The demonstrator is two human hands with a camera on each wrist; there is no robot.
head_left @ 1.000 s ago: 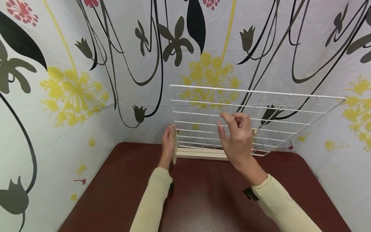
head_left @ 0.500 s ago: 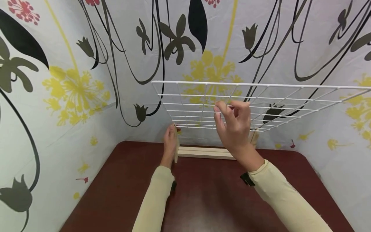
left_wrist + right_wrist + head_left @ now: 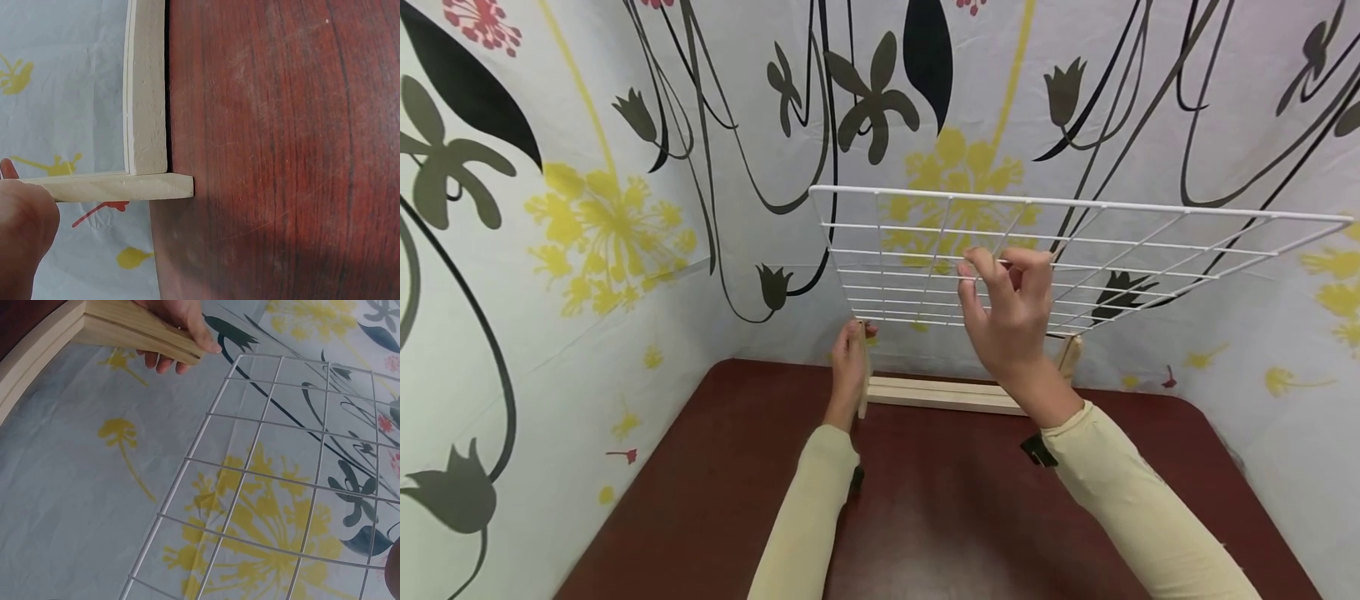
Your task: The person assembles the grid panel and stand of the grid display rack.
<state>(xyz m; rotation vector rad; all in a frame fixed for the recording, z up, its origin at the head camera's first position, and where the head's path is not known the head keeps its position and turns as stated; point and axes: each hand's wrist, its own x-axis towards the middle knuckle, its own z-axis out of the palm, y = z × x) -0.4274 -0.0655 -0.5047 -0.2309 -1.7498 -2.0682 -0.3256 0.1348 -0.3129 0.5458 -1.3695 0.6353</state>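
Observation:
My right hand point(image 3: 1011, 321) holds a white wire grid panel point(image 3: 1082, 204) by pinching its wires near the middle. The panel leans, its lower edge close to the tops of a wooden frame's posts. In the right wrist view, the grid's edge wire point(image 3: 187, 459) stands apart from the wood. My left hand point(image 3: 848, 367) grips the left post of the pale wooden frame point(image 3: 943, 396), fingers around its upper part. The left wrist view shows that post point(image 3: 125, 187) meeting the base bar point(image 3: 150, 94). My right hand partly covers the right post point(image 3: 1070, 358).
The frame stands near the back edge of a dark red-brown table point(image 3: 925, 500). A white cloth wall point(image 3: 745, 100) with printed flowers rises behind it and at both sides.
My right hand has raised the wire panel from between the posts to about their tops, and its tilt has changed. The left hand keeps its grip on the post.

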